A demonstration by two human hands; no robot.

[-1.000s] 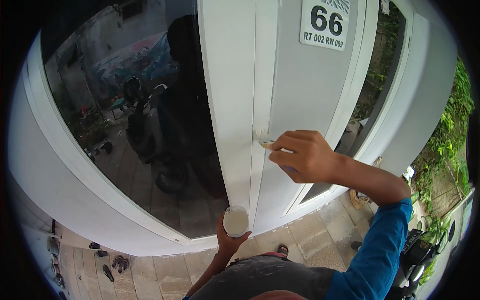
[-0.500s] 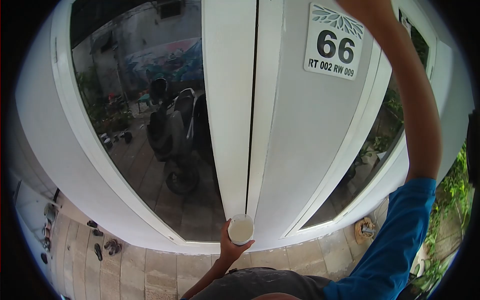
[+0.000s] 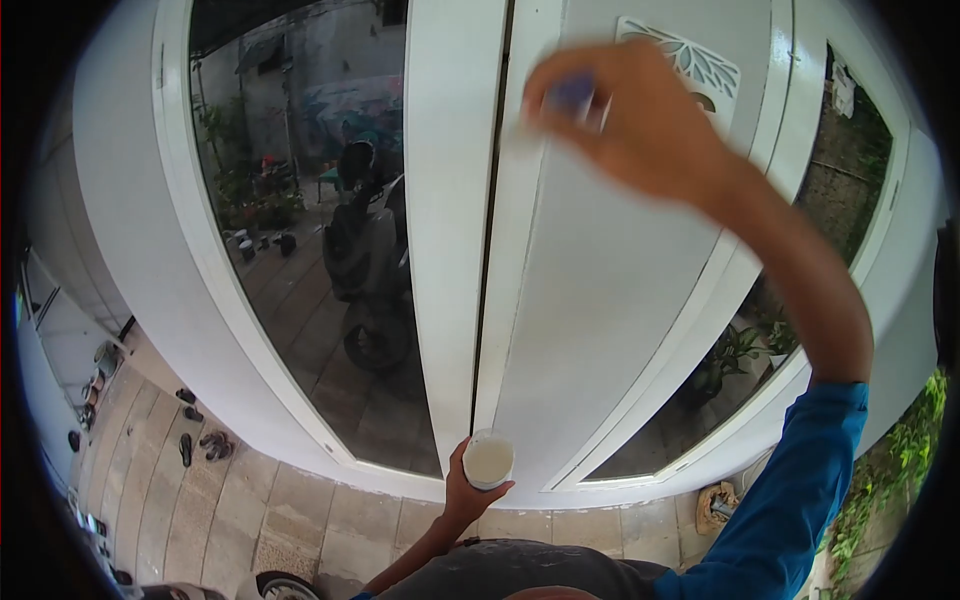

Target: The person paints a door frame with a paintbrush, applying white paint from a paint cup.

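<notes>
My left hand (image 3: pixel 466 492), low in the middle, is wrapped round a small white tub (image 3: pixel 490 434) with a pale, creamy liquid (image 3: pixel 488 463) in it. The tub is upright in front of the wall's foot. Higher up, my right hand (image 3: pixel 640 125) is closed on a blue-purple thing (image 3: pixel 571 92), smeared by motion, whose kind I cannot make out. It is in front of the grey wall panel (image 3: pixel 610 290), near the white frame strip beside the dark vertical gap (image 3: pixel 487 230). My right hand and wrist hide much of the white number sign (image 3: pixel 690 50).
A dark glass pane (image 3: pixel 300 250) at the left mirrors a motorbike; another window (image 3: pixel 720 390) is on the right. Sandals (image 3: pixel 215 446) lie on the paved floor (image 3: pixel 290 525). A brown bag (image 3: pixel 716 507) stands at the wall's foot. Green plants (image 3: pixel 900 460) grow at right.
My right hand has come down and left from the top edge, now covering the sign's numbers. The view has shifted slightly. My left hand still holds the tub.
</notes>
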